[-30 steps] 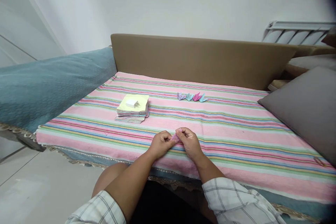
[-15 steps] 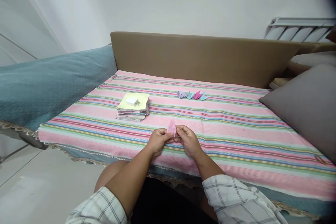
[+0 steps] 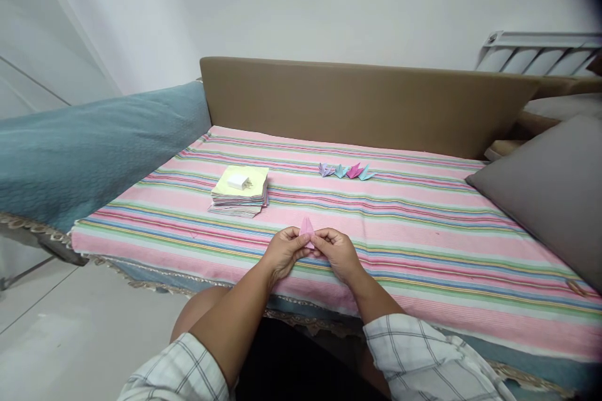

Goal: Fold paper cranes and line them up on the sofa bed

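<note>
Small pink folded-paper piece (image 3: 306, 226), pinched by left hand (image 3: 284, 252) and right hand (image 3: 337, 253), nearer the front edge of the multicoloured striped cloth (image 3: 423, 239).
Uneven pinching could skew or tear the paper; its narrow tip points toward the cloth's far edge, long axis running front to back.

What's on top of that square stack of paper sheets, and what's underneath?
A white block-shaped plug lies on the pale yellow top sheet. Layered paper edges show below; the stack hides whatever is directly underneath.
</note>
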The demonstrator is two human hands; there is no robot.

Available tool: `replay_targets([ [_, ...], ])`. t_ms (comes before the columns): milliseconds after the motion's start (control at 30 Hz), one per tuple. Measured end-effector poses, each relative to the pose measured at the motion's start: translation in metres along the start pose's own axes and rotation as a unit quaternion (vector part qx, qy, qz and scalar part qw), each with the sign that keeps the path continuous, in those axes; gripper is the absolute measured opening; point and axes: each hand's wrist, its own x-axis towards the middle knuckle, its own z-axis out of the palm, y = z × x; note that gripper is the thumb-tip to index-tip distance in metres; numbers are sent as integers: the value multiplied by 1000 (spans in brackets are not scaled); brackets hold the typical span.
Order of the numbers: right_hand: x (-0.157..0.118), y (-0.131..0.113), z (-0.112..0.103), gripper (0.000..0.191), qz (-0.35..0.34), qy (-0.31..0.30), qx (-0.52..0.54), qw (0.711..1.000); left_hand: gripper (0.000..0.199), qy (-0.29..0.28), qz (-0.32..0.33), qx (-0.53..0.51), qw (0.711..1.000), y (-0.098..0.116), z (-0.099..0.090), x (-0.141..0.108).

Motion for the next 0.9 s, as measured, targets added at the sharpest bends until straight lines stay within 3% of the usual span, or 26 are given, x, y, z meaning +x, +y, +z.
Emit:
replay_targets([
  [333, 2, 4, 0, 31, -4, -11, 38, 999, 36, -71, -41, -40, 996, -1, -3, -1],
  [533, 1, -2, 0, 31, -70, 2, 4, 998, 38, -71, -62, -30, 995, 1, -1, -4],
  [700, 0, -7, -5, 33, -134, -5, -93, 987, 37, -59, -72, -2, 996, 3, -1, -6],
  [900, 0, -10, -15, 42, -232, -46, -236, 943, 38, -64, -82, 29, 994, 2, -2, -5],
])
